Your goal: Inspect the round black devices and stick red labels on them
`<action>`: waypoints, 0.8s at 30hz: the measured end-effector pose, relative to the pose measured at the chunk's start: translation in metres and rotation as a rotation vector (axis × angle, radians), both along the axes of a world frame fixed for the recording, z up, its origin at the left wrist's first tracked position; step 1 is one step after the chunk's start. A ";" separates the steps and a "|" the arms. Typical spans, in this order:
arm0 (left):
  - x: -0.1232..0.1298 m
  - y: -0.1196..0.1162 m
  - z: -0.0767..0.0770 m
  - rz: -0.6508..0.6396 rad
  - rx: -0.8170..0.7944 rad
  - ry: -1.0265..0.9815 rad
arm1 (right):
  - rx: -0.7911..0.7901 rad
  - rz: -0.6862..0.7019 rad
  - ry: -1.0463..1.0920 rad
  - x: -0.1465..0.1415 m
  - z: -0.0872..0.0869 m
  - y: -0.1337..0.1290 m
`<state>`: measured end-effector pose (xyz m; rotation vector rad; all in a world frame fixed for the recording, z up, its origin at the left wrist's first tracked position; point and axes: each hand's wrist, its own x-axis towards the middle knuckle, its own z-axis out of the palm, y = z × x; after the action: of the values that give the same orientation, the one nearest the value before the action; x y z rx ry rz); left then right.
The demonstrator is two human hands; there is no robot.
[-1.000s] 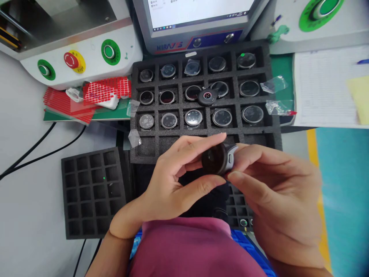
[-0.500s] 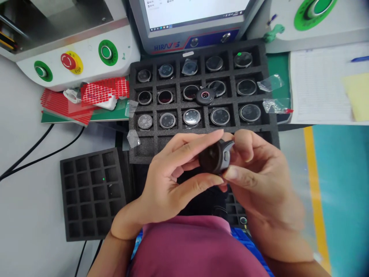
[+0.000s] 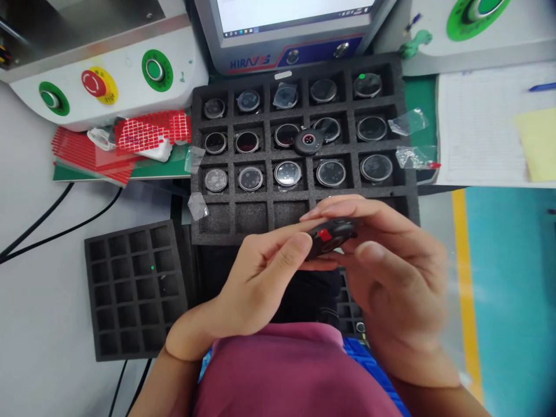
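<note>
pinching a small black watch body (image 3: 330,238) between both hands, left hand (image 3: 256,284) and right hand (image 3: 391,272) hovered over the foam tray (image 3: 197,174); a loose grip could have dropped it onto the 15 watches below.

left hand (image 3: 256,278) + right hand (image 3: 391,260): pinch small black round part (image 3: 330,237), red tab showing | behind: foam tray (image 3: 304,200) of round watch bodies | left: empty foam tray (image 3: 134,284)
</note>
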<state>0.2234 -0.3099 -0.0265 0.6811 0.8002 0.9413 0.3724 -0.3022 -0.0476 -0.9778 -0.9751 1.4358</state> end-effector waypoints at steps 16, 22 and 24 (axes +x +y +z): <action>0.000 -0.008 -0.003 0.029 0.631 0.714 | 0.230 -0.055 0.030 -0.018 -0.014 -0.014; 0.005 -0.013 -0.014 0.095 0.855 0.946 | 0.198 -0.183 0.177 -0.037 -0.014 -0.012; 0.006 -0.014 -0.016 0.143 0.943 1.015 | 0.222 -0.205 0.235 -0.044 -0.012 -0.011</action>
<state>0.2291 -0.3244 -0.0429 2.0407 1.2832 1.0774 0.3287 -0.3134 -0.0594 -0.7068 -0.8158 1.2113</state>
